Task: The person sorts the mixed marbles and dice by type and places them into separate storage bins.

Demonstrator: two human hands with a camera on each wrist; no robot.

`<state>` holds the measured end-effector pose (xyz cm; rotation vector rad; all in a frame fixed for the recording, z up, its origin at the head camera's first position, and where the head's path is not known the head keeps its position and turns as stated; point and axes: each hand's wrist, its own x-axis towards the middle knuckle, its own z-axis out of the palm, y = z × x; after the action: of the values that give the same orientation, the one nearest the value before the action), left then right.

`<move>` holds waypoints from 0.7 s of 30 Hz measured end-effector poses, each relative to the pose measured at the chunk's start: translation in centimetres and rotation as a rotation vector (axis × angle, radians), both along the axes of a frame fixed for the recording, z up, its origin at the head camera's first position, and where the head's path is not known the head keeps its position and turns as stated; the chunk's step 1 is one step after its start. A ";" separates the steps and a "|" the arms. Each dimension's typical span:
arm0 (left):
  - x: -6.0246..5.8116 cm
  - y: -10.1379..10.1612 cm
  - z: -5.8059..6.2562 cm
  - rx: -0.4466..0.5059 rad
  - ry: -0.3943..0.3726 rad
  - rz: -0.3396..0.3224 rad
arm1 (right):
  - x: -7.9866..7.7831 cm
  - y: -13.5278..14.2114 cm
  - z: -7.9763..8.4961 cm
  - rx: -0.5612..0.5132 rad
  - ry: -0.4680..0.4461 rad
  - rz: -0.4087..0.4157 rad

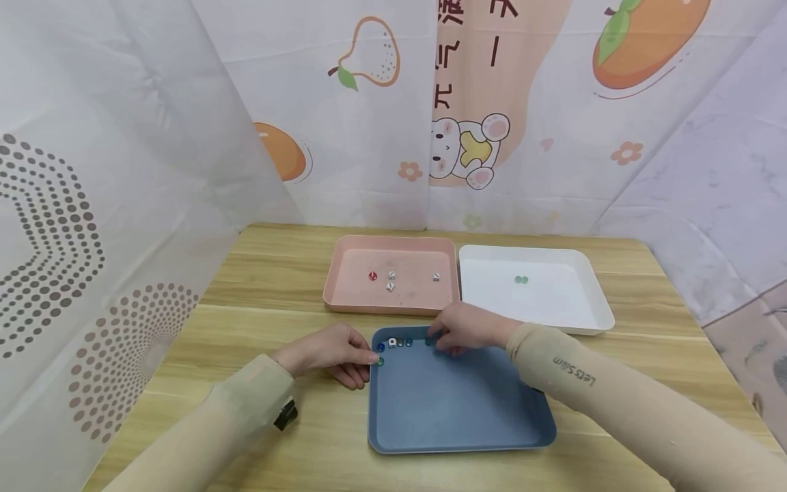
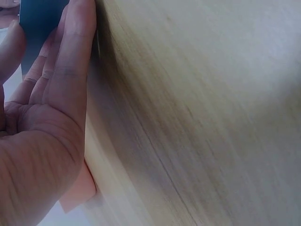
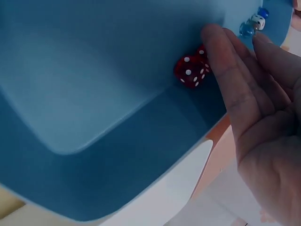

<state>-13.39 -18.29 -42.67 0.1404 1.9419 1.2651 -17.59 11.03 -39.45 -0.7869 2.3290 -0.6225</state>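
Observation:
A blue tray (image 1: 461,410) lies on the table in the head view. My left hand (image 1: 335,355) holds its left rim, the thumb over the edge and the fingers along the outside wall. Close to that thumb is a green marble (image 1: 380,361). Along the far inner wall sit a blue marble (image 1: 381,347), a white die (image 1: 392,342) and more small marbles (image 1: 408,342). My right hand (image 1: 461,328) reaches in at that wall, fingers fairly straight, beside another teal marble (image 1: 428,341). The right wrist view shows red dice (image 3: 189,71) against the fingers; from the head they are hidden.
Behind the blue tray stand a pink tray (image 1: 393,309) with a red die (image 1: 372,276) and several white dice (image 1: 391,275), and a white tray (image 1: 553,307) with two pale green marbles (image 1: 521,279). A printed curtain (image 1: 369,198) hangs past the wooden table (image 1: 277,280).

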 end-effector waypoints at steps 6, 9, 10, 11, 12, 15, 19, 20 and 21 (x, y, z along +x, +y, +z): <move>0.1 0.0 0.1 0.001 0.000 -0.001 | 0.2 -0.4 -0.1 0.029 0.028 0.031; 0.1 0.0 0.1 0.001 0.002 -0.003 | 0.2 -0.6 -0.2 0.035 0.035 0.034; 0.1 0.0 0.1 0.002 0.004 -0.005 | 0.2 -0.7 -0.2 0.037 0.037 0.034; 0.1 0.0 0.0 0.001 0.003 -0.005 | 0.3 -0.7 -0.2 0.037 0.041 0.034; 0.1 0.0 0.0 0.001 0.005 -0.006 | 0.3 -0.7 -0.2 0.037 0.046 0.035; 0.0 -0.1 -0.2 0.000 0.006 -0.006 | 0.4 -0.7 -0.4 0.042 0.069 0.030; 0.0 0.0 -0.2 -0.003 0.002 -0.005 | 0.6 -0.8 -0.6 0.067 0.112 0.025; 0.0 0.0 -0.2 -0.003 0.001 -0.005 | 0.7 -0.9 -0.6 0.075 0.124 0.024; 0.0 0.0 -0.2 -0.003 -0.001 -0.005 | 0.8 -1.0 -0.7 0.085 0.138 0.025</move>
<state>-13.44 -18.33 -42.89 0.1428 1.9416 1.2592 -16.82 10.07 -40.12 -0.8424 2.4483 -0.4687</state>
